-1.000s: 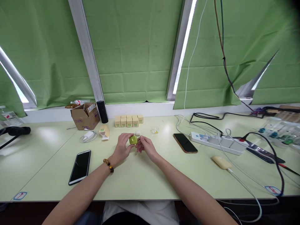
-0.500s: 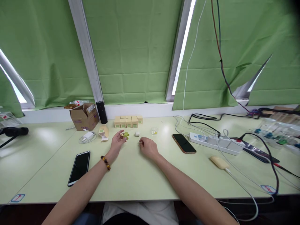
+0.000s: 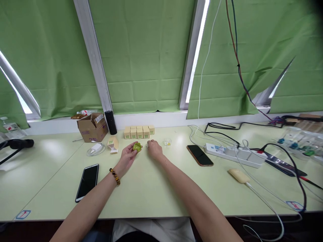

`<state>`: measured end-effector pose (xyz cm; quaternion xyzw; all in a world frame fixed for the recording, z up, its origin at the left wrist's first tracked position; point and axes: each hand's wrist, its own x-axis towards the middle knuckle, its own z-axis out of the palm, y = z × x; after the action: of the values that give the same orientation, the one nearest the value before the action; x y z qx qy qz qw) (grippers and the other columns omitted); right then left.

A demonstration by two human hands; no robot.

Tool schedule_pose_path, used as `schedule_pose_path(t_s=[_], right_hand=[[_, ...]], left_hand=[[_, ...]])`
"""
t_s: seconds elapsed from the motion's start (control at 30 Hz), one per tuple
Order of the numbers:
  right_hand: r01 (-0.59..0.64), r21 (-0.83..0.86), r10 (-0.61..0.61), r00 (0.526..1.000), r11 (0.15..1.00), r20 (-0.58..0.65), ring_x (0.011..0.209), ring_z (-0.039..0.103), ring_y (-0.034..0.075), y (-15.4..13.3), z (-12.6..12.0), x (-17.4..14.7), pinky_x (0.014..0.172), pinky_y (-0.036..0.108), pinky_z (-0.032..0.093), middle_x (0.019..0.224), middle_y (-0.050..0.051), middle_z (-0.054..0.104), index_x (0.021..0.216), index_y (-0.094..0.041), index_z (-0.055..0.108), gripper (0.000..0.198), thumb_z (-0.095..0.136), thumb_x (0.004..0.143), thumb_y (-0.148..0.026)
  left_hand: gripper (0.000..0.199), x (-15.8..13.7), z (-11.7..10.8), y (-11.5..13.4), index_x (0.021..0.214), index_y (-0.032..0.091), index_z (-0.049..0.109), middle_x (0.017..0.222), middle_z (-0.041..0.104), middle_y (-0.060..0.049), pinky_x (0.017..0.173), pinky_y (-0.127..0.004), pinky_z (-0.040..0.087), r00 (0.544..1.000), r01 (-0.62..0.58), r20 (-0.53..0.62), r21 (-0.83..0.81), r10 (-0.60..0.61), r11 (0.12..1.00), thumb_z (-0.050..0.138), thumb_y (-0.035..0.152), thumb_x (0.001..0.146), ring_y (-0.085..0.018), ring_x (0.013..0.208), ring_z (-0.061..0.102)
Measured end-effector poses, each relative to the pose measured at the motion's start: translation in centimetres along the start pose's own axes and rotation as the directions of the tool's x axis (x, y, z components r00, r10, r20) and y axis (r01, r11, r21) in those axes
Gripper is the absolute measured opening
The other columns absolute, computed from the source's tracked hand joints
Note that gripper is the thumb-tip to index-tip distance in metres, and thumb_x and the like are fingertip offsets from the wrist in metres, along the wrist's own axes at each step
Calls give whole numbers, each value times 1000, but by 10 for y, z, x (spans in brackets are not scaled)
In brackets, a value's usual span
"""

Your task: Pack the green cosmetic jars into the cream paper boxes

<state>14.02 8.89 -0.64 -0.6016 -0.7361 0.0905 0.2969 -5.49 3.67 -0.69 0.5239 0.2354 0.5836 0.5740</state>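
Note:
My left hand (image 3: 128, 157) holds a small green cup-like piece (image 3: 137, 147) between thumb and fingers, its hollow side turned towards me. Just right of it, my right hand (image 3: 154, 150) reaches over the table with its fingers curled closed around a small white cylinder, which they almost wholly cover. A small clear dish (image 3: 167, 142) with a bit of yellow in it lies right of that hand. Behind both hands stand several small tan boxes (image 3: 136, 132) in rows. An opened tan carton (image 3: 113, 145) lies left of my left hand.
A black-screened phone (image 3: 87, 182) lies by my left forearm, another phone (image 3: 200, 155) on the right. Left behind are a coiled white cable (image 3: 96, 149), a cardboard box (image 3: 93, 129) and a black cylinder (image 3: 110, 122). A power strip (image 3: 233, 154) with cables spreads across the right.
My right hand has moved forward and left, over the spot of the small white cylinder. My left hand has turned the green piece so that its hollow shows.

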Motion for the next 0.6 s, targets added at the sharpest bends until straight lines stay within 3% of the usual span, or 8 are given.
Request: schedule_pose_path(t_s=[0.07,0.2,0.27,0.3,0.4,0.53,0.6], right_hand=[[5,59,-3,1000,998,-30,114,61,29,0,1,-3,81,36,52,120,16,67,112,-15,67,33,57,84,0],[56,201,-32,992,978,-120,112,63,21,0,-8,-15,89,34,54,128,11,65,122,-19,64,35,56,90,-9],[81,367,-26,988,927,-154,107,65,19,-2,-15,-23,88,33,57,129,9,66,123,-22,64,35,59,89,-16],[92,522,-7,987,848,-163,104,66,20,-3,-19,-27,87,34,58,127,8,68,120,-22,66,35,62,86,-19],[77,875,34,994,479,-107,98,69,21,-5,-32,-40,89,38,58,107,5,74,112,-23,71,38,77,74,-26],[-38,998,-25,999,58,39,98,72,23,-7,-46,-59,96,42,57,105,6,77,112,-22,73,45,87,71,-36],[-109,991,-75,992,-71,104,92,73,23,-8,-50,-65,94,42,58,103,9,77,111,-21,73,42,85,76,-41]], left_hand=[[61,0,0,0,129,15,63,133,67,-16,121,-54,38,1000,-6,-10,-25,6,1000,88,25,74,-31,128,64],[60,0,3,1,126,15,65,131,69,-14,120,-48,38,1000,1,-30,-85,-3,996,89,18,71,-30,128,64],[59,-1,5,1,124,15,66,130,70,-14,117,-45,40,999,-1,-44,-98,-3,995,89,15,69,-29,127,65],[59,-1,5,1,123,15,66,128,70,-14,115,-43,42,999,-6,-53,-95,0,995,89,13,68,-29,126,65],[60,-2,6,2,120,16,66,125,72,-13,109,-40,46,996,-31,-86,-59,26,998,90,12,66,-27,122,66],[59,-2,7,4,119,17,66,125,72,-14,103,-39,49,992,-83,-94,21,85,996,90,15,65,-27,120,67],[58,-2,8,4,119,17,66,125,72,-14,102,-39,50,989,-119,-80,72,124,990,89,16,66,-27,119,66]])
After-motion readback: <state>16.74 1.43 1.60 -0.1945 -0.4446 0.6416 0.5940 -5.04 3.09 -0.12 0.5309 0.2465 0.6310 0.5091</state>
